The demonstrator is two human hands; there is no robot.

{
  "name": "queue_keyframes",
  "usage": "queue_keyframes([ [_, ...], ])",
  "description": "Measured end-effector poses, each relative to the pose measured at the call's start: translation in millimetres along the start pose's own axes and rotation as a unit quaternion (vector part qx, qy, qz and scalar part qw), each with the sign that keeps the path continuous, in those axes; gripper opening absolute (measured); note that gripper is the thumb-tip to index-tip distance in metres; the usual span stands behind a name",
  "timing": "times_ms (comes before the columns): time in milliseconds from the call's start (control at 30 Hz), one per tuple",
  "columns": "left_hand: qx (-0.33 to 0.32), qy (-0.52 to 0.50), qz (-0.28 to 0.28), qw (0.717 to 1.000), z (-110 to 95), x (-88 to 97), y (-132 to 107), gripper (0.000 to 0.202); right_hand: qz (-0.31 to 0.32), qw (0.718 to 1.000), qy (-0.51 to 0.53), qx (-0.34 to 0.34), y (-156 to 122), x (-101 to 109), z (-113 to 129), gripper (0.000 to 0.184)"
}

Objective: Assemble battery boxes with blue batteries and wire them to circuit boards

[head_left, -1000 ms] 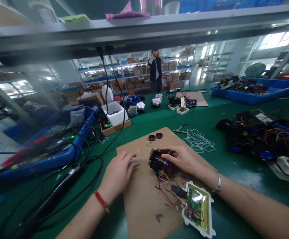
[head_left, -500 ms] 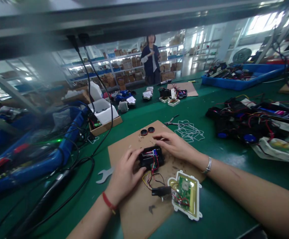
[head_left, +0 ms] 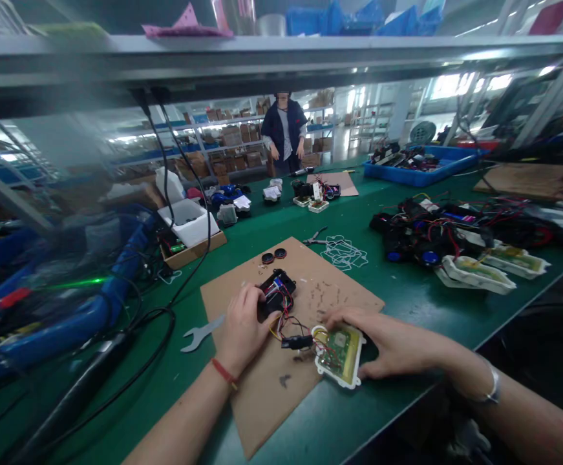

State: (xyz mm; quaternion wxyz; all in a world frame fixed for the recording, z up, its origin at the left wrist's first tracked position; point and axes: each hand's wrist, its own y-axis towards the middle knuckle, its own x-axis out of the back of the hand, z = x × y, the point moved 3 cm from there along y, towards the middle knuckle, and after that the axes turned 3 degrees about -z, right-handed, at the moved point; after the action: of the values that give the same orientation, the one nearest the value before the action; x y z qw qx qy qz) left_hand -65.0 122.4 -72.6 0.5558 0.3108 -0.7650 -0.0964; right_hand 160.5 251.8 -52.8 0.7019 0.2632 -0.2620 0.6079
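Note:
My left hand (head_left: 246, 326) grips the near-left side of a black plastic housing (head_left: 288, 281), which has a blue part and red wires inside. From the housing, thin wires run to a small black wrapped module (head_left: 297, 342) and on to a green circuit board in a white plastic case (head_left: 353, 355). My right hand (head_left: 392, 343) is curled around that case, fingers at its top edge and thumb by its right side. The case looks slightly tilted. Beneath these parts lies a brown cardboard sheet (head_left: 262, 413).
Two small round speakers (head_left: 274, 256) rest at the cardboard's far edge. Pliers (head_left: 316, 237) and tangled white wire (head_left: 344, 252) lie beyond it. A wrench (head_left: 201, 334) is at left, near black cables (head_left: 167, 316). Wired assemblies (head_left: 426, 232) crowd the right. A person (head_left: 285, 132) stands across the table.
My right hand has moved from beside the black housing down to the white case and taken hold of it. The housing is now turned at an angle in my left hand. The view has shifted.

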Motion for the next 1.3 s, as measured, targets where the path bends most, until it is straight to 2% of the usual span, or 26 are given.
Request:
queue_keyframes([
  [100, -0.005, 0.005, -0.016, 1.0, 2, -2.3, -1, 0.024, -0.125, 0.991, -0.024, -0.037, -2, -26, 2, 0.064],
  [200, -0.023, 0.0, -0.016, 1.0, 6, -2.9, -2, 0.031, -0.197, 0.978, -0.057, -0.036, -6, -46, 5, 0.069],
  [267, -0.036, -0.003, -0.01, 0.999, 9, 0.2, -4, 0.043, -0.248, 0.964, -0.089, -0.039, -15, -51, 3, 0.069],
  [367, -0.052, -0.004, -0.002, 0.999, 16, 10.4, -8, 0.061, -0.352, 0.921, -0.142, -0.09, -36, -50, -7, 0.05],
  [433, -0.056, -0.003, -0.002, 0.998, 22, 18.0, -13, 0.063, -0.388, 0.897, -0.174, -0.124, -47, -51, -13, 0.041],
  [600, -0.039, -0.006, -0.028, 0.999, 30, 22.4, -29, 0.056, -0.402, 0.866, -0.235, -0.182, -53, -58, -21, 0.038],
  [767, -0.035, -0.018, -0.044, 0.998, 24, 14.3, -29, 0.049, -0.382, 0.862, -0.257, -0.213, -50, -54, -20, 0.041],
  [900, -0.049, -0.034, -0.044, 0.997, 26, 11.0, -25, 0.048, -0.389, 0.856, -0.253, -0.227, -52, -54, -17, 0.039],
  [1100, -0.064, -0.062, -0.043, 0.995, 36, 10.1, -24, 0.05, -0.419, 0.84, -0.25, -0.238, -50, -59, -10, 0.035],
  [1300, -0.042, -0.075, -0.04, 0.996, 45, 11.5, -26, 0.051, -0.446, 0.827, -0.273, -0.207, -53, -64, -9, 0.031],
])
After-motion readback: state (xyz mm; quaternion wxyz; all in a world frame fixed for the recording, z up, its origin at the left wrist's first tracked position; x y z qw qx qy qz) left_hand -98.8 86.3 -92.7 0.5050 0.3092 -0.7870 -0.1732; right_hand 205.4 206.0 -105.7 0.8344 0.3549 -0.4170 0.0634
